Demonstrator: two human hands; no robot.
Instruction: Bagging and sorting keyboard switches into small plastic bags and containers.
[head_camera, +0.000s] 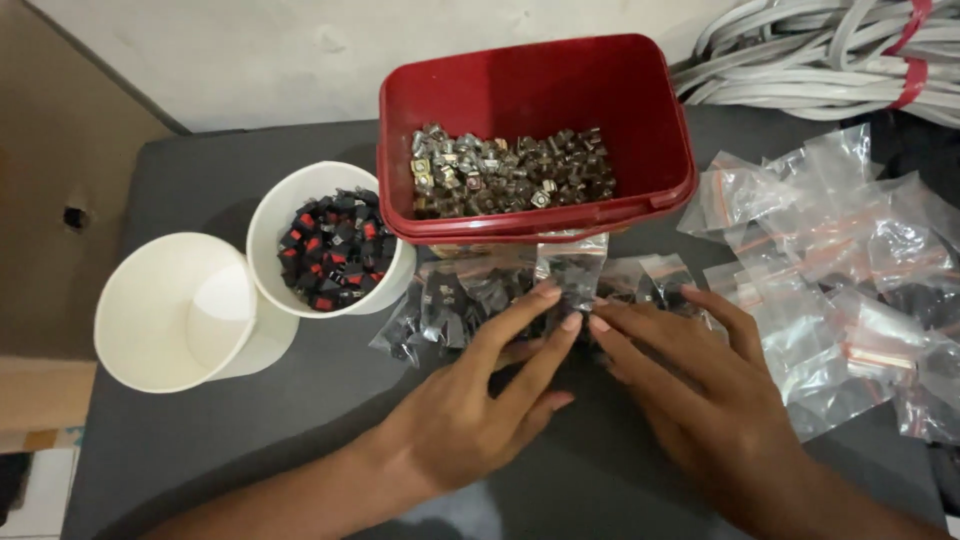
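Hands — left hand (470, 400) and right hand (690, 385) — fingers spread flat on filled bags (520, 295) before red tub (535, 130); empty bags (840, 270) right of tub — unfilled.

A dark grey surface (250, 450) carries everything here. At its back edge stands a red rectangular tub (540, 100) of small metal parts. Just left of the tub sits a white cup (275, 215) filled with black and red pieces, touching an empty white cup (170, 310) beside it. Small filled clear bags (470, 295) lie in front of the tub, and a heap of clear bags (850, 270) spreads across the right side.
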